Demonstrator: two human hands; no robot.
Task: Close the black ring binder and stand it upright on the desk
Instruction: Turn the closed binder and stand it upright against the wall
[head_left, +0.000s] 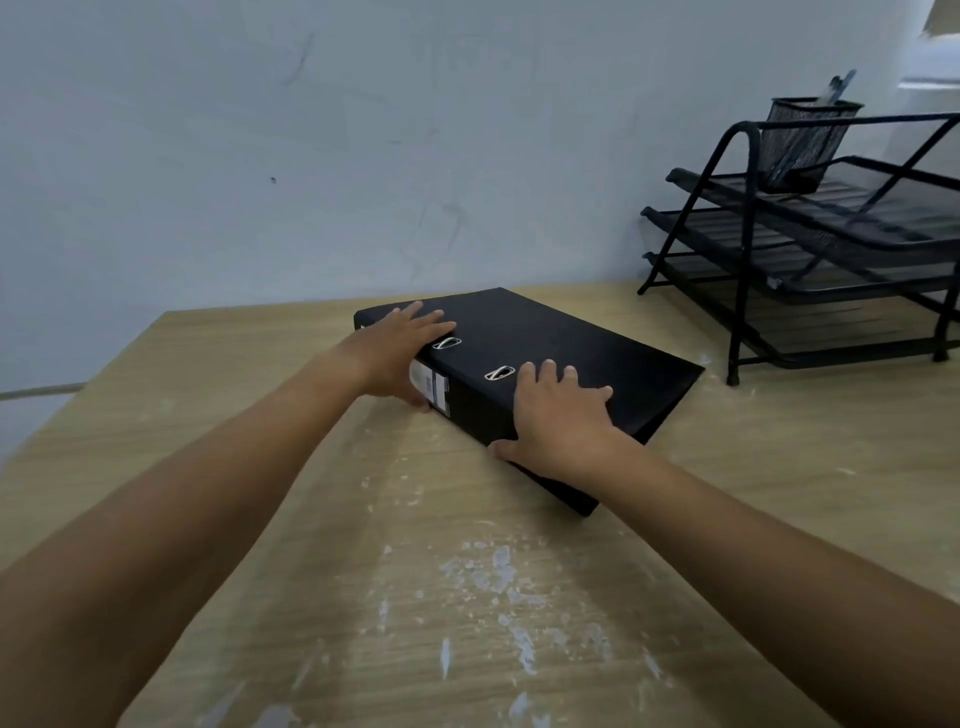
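Note:
The black ring binder lies flat and closed on the wooden desk, its spine with a white label facing me. My left hand grips the spine's left end, fingers spread on the top cover and thumb under the edge. My right hand holds the spine's right part, fingers over the cover and thumb against the spine's lower edge. Two metal ring slots show on the cover between my hands.
A black three-tier mesh letter tray stands at the back right, with a mesh pen cup on its top tier. A pale wall runs close behind the binder. The desk's left edge slants away at the left.

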